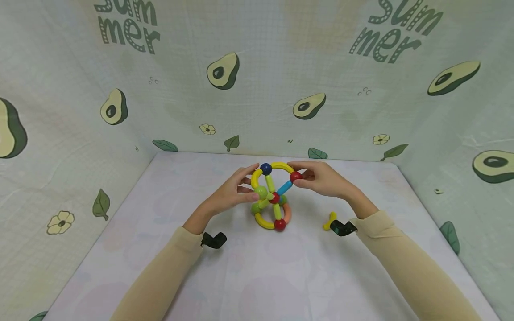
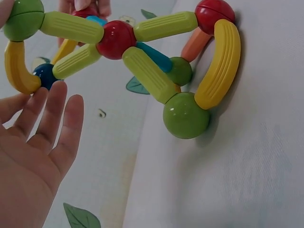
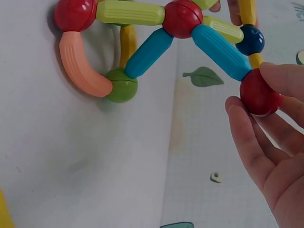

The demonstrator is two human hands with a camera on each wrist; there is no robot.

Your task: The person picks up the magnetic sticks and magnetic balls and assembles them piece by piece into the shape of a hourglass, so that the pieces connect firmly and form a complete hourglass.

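Observation:
A toy model of balls and rods (image 1: 275, 198) stands on the table, its lower ring of yellow and peach curved rods on the surface. Green and blue straight rods meet at a red centre ball (image 2: 116, 40). On the left, my left hand (image 1: 226, 189) holds the upper ring, thumb at a green ball (image 2: 23, 20) and fingers by the yellow curved rod (image 2: 18, 71) and dark blue ball (image 2: 45, 76). My right hand (image 1: 323, 179) pinches the upper red ball (image 3: 259, 92) between thumb and fingers, at the end of a blue rod (image 3: 221, 51).
A loose yellow piece (image 1: 331, 220) lies on the white table (image 1: 257, 285), beside the black camera mount (image 1: 343, 228) on the right wrist. Another black mount (image 1: 214, 240) is on the left wrist. Cloth printed with avocados (image 1: 222, 71) rises behind and at both sides.

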